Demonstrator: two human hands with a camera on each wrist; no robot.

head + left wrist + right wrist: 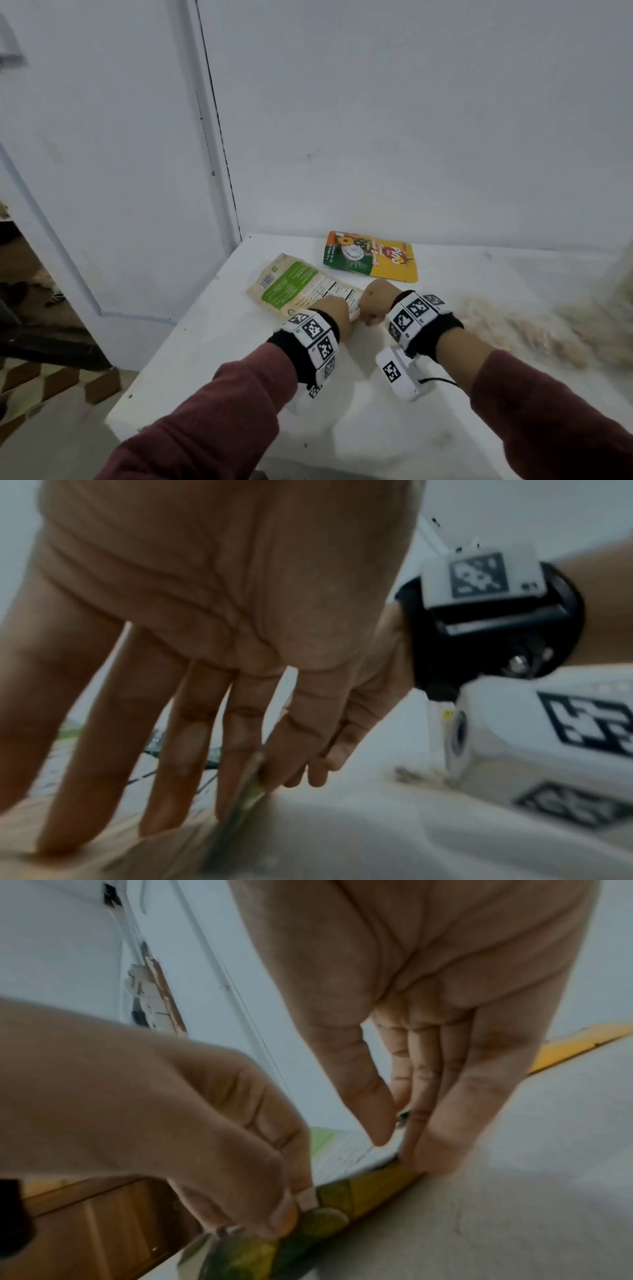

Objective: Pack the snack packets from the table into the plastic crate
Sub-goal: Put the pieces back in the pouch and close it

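Note:
A beige snack packet (294, 287) with a green label lies on the white table (212, 359). Both hands meet at its near edge. My left hand (334, 311) pinches that edge between thumb and fingers, seen from the right wrist as the left hand (205, 1123) on the packet (342, 1153). My right hand (375, 299) grips the near right corner, thumb above and fingers at the edge (397, 1139). The edge (240, 791) is lifted a little. A green, yellow and orange packet (371, 257) lies flat behind, untouched. No crate is in view.
A blurred beige fluffy mass (548, 329) covers the table's right side. A white wall (411, 137) stands right behind the table. The table's left edge drops to a tiled floor (51, 387) by a doorway.

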